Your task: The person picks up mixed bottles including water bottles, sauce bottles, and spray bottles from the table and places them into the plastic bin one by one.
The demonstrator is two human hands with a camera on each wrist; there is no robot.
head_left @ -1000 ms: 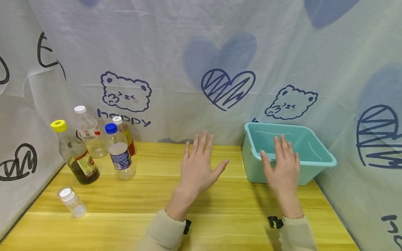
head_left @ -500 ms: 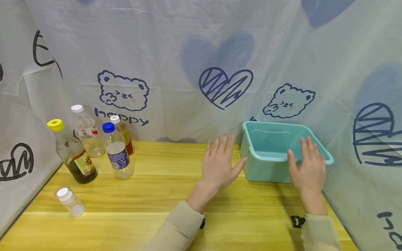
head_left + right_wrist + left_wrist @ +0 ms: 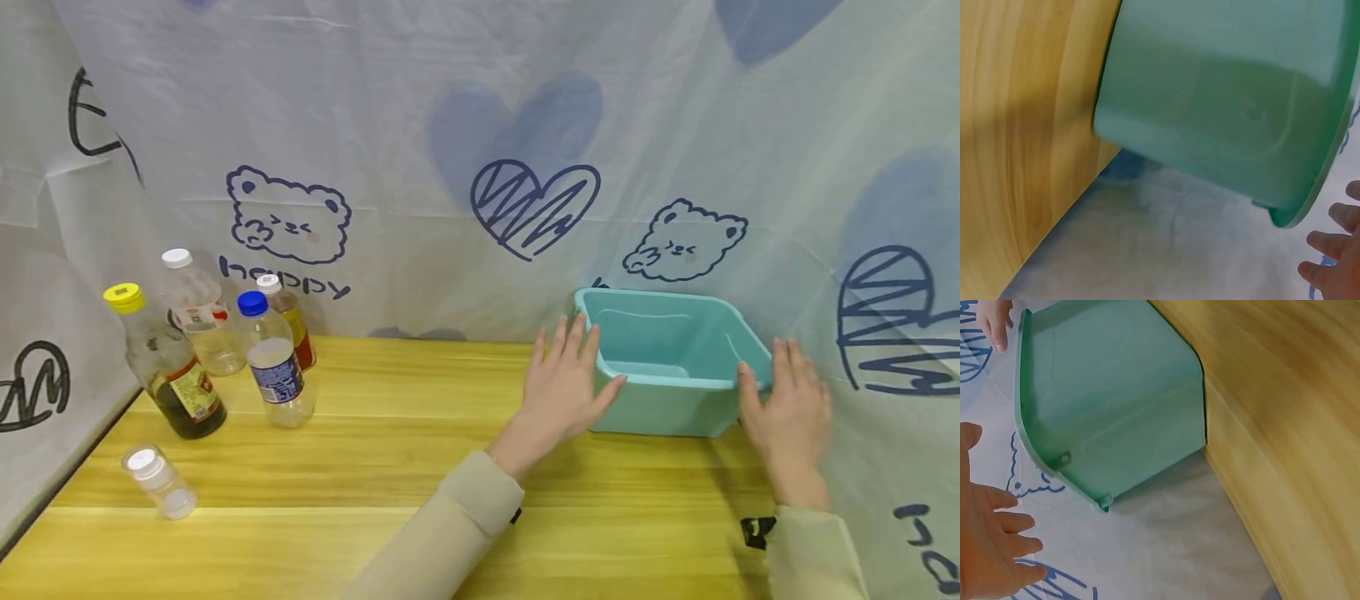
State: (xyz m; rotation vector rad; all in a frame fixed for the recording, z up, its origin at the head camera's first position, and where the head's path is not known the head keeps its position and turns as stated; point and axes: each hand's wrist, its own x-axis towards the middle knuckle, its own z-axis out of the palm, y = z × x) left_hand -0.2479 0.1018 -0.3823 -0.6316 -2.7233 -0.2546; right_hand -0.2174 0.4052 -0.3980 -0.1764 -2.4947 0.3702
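Now both hands (image 3: 566,383) beside tub (image 3: 660,400)

Both hands shifted rightward over the second. The left hand (image 3: 564,389) travelled from mid-table to the near-left corner of the teal bin (image 3: 670,400). The right hand (image 3: 787,410) moved off the bin's front to its right end.

You're looking at a teal plastic bin (image 3: 660,408) on a yellow wood-grain table (image 3: 390,467), backed by a pale cloth (image 3: 420,108) printed with navy bears, scribbled hearts and soft blue hearts. One bottle (image 3: 167,367) has a yellow cap, another bottle (image 3: 272,367) a blue cap; your sleeves (image 3: 442,542) are beige.
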